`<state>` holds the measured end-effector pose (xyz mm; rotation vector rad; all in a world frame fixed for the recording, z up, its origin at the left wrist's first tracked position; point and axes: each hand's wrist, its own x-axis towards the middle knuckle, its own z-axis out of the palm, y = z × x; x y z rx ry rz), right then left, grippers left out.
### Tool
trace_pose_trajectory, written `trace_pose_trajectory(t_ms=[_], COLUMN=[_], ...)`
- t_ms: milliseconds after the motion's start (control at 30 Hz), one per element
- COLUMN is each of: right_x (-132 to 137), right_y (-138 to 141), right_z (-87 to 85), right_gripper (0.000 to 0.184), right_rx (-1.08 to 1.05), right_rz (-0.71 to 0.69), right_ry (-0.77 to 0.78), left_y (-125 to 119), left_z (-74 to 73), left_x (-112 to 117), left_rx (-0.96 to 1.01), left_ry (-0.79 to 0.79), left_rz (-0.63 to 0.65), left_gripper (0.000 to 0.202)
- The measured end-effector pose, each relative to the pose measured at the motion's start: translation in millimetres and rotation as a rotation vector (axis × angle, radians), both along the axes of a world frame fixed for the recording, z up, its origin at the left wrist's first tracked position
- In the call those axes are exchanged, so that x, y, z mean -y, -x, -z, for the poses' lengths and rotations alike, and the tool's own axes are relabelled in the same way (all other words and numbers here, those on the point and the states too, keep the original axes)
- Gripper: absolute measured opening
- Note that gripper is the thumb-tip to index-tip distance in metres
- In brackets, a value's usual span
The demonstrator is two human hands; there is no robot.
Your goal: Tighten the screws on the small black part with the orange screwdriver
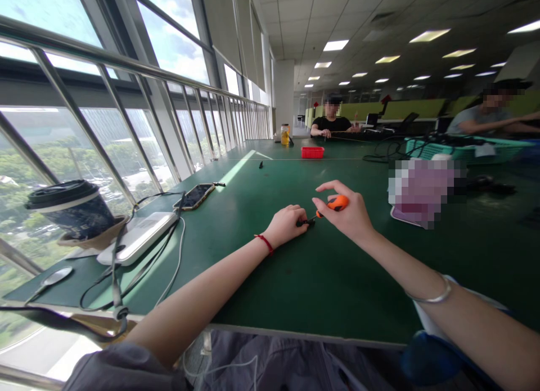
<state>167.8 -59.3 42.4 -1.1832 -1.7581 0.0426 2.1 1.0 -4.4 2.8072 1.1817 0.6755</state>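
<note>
My right hand (348, 214) grips a short screwdriver with an orange handle (335, 203), its tip pointing left at a small black part (304, 222). My left hand (286, 224) is closed on that black part and pins it to the green table (295, 278). The two hands are almost touching near the table's middle. A red string is tied at my left wrist and a silver bangle sits on my right forearm.
At left stand a lidded coffee cup (71, 208), a white power bank (139, 236) with cables, a phone (194, 195) and a spoon (50, 279). A red tray (313, 152) and a bottle (285, 134) sit far back. Two other people sit at the far end and right.
</note>
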Motion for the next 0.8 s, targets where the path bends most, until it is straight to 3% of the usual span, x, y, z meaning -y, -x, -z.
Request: trace_pose_trajectory(t_ms=[100, 300, 400, 567, 800], right_x=[0.2, -3.7, -1.2, 1.2, -3.6], right_y=[0.5, -1.0, -0.2, 1.2, 0.4], right_z=[-0.1, 3.3, 1.0, -0.7, 4.5], right_gripper=[0.025, 0.048, 0.036, 0.025, 0.06], right_rx=[-0.035, -0.018, 0.016, -0.022, -0.058], right_rz=[-0.029, -0.02, 0.009, -0.067, -0.052], right_ry=[-0.024, -0.106, -0.044, -0.013, -0.114], left_y=[0.3, 0.2, 0.2, 0.5, 0.3], left_z=[0.2, -0.5, -0.8, -1.1, 0.0], left_x=[-0.2, 0.4, 0.6, 0.8, -0.8], left_rx=[-0.006, -0.002, 0.002, -0.005, 0.001], left_ry=[-0.002, 0.001, 0.003, 0.007, 0.013], left_rz=[-0.002, -0.002, 0.001, -0.001, 0.004], left_gripper=[0.007, 0.007, 0.006, 0.006, 0.007])
